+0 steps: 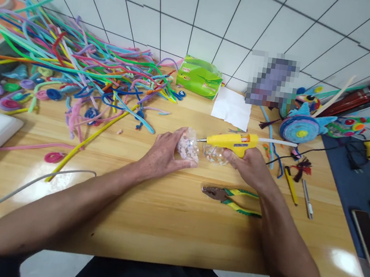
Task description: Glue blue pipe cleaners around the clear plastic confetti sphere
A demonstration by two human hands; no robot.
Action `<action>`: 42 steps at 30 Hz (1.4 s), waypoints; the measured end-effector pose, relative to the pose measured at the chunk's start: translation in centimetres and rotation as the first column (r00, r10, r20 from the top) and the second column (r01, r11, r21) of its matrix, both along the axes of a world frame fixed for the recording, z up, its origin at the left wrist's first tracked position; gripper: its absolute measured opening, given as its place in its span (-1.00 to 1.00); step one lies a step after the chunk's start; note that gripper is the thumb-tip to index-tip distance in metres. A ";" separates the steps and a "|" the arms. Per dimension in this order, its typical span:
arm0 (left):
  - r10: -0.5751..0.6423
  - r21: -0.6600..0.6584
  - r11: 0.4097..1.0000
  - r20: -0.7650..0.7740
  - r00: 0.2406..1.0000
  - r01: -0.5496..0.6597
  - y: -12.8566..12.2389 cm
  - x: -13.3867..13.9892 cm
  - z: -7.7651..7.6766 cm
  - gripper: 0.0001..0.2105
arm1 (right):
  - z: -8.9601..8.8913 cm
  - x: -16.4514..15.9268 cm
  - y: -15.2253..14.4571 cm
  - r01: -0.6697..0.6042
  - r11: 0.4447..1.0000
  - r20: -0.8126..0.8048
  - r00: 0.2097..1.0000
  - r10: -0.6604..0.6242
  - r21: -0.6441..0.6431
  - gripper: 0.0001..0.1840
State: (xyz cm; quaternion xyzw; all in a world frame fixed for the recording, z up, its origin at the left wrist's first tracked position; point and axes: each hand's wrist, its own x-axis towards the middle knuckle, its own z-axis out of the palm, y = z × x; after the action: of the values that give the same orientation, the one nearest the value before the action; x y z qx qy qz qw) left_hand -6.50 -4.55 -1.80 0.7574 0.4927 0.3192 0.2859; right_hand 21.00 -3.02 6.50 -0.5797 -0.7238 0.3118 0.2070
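My left hand [168, 152] is closed round a clear plastic piece [189, 146], cup-like, with pale pinkish bits in it. In my right hand [248, 163] is a yellow hot glue gun [231, 140], a white glue stick [279, 143] poking from its back. The gun's metal nozzle points left, at or very near the rim of the plastic piece; I cannot tell if they touch. Just under the gun lies a second clear plastic piece [215, 155] with small coloured specks, partly hidden by the gun and my right fingers.
Pliers [231, 198] lie near my right forearm, with a yellow pen-like tool [291, 185] and a craft knife [307, 199] beyond. Pipe cleaners [94, 71] heap at the back left. A green tissue pack [198, 77], white paper [232, 110] and a blue coiled fish [299, 129] stand behind. A black cord [324, 150] trails right.
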 end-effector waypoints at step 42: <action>0.018 -0.151 0.989 0.146 0.989 0.004 0.5 -0.2 0.3 -0.09 | -0.5 1.5 0.2 -0.059 0.997 0.189 0.980 0.066 -0.044 -0.31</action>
State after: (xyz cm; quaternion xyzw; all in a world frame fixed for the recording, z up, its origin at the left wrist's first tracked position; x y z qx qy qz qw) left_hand -6.72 -4.01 -1.49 0.7062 0.4955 0.3371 0.3769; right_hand 22.47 -2.77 5.96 -0.5877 -0.7520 0.2751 0.1160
